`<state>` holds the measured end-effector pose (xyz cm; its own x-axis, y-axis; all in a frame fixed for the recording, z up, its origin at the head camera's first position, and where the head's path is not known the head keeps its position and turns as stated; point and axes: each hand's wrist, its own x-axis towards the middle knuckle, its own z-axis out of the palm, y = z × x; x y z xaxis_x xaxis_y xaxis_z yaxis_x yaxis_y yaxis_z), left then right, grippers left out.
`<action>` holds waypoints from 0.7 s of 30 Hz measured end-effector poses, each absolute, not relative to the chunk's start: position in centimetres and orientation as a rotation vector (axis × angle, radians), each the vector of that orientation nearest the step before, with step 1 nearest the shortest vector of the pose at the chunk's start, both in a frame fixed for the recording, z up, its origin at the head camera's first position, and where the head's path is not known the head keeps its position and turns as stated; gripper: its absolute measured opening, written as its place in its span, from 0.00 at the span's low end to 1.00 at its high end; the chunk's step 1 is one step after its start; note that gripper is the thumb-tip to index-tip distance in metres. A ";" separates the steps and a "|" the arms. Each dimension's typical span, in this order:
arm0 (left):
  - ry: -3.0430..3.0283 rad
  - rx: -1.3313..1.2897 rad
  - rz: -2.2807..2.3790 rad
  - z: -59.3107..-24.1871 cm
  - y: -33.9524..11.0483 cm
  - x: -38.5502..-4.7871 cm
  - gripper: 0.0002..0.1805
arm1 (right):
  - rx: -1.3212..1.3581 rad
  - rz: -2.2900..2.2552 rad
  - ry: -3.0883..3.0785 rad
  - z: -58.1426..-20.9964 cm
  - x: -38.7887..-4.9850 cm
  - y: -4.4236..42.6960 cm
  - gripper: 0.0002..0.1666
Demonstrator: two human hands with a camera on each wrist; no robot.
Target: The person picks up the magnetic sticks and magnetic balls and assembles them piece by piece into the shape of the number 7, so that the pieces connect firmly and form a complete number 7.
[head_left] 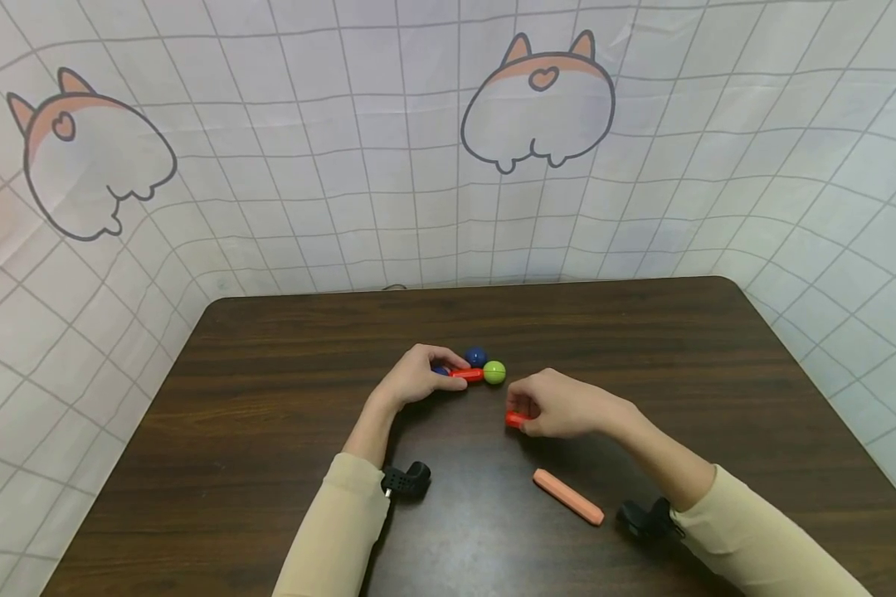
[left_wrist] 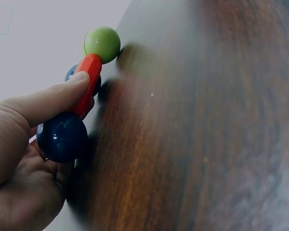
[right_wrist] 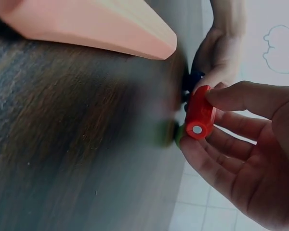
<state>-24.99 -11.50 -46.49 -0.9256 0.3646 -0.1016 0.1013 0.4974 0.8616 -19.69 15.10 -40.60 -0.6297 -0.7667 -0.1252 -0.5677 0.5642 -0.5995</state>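
Observation:
My left hand point(head_left: 414, 380) pinches a red magnetic rod point(left_wrist: 90, 77) between thumb and fingers, low over the table. One end of this rod meets a green ball point(head_left: 494, 372), the other a dark blue ball point(left_wrist: 63, 137) close to the palm. Another blue ball point(head_left: 475, 357) stands just behind the rod; whether it touches is unclear. To the right, my right hand point(head_left: 563, 405) holds a second red rod point(right_wrist: 200, 110) between thumb and fingertips, apart from the green ball. A round silvery spot shows on that rod's end.
A peach-orange rod point(head_left: 567, 497) lies slantwise on the dark wooden table point(head_left: 269, 464), nearer to me than the right hand. Behind the table hangs a white gridded cloth point(head_left: 306, 191) with cartoon drawings. Black wrist devices point(head_left: 409, 481) sit at both sleeves.

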 end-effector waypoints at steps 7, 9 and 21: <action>2.465 0.413 1.408 -46.4 -11.6 -25.0 0.12 | -1.084 -0.731 2.402 -40.6 -19.6 14.3 0.07; 2.463 0.418 1.409 -46.4 -11.6 -25.0 0.11 | -1.093 -0.733 2.399 -40.6 -19.6 14.2 0.07; 2.458 0.422 1.404 -46.4 -11.6 -25.0 0.11 | -1.135 -0.758 2.356 -41.3 -19.8 13.1 0.08</action>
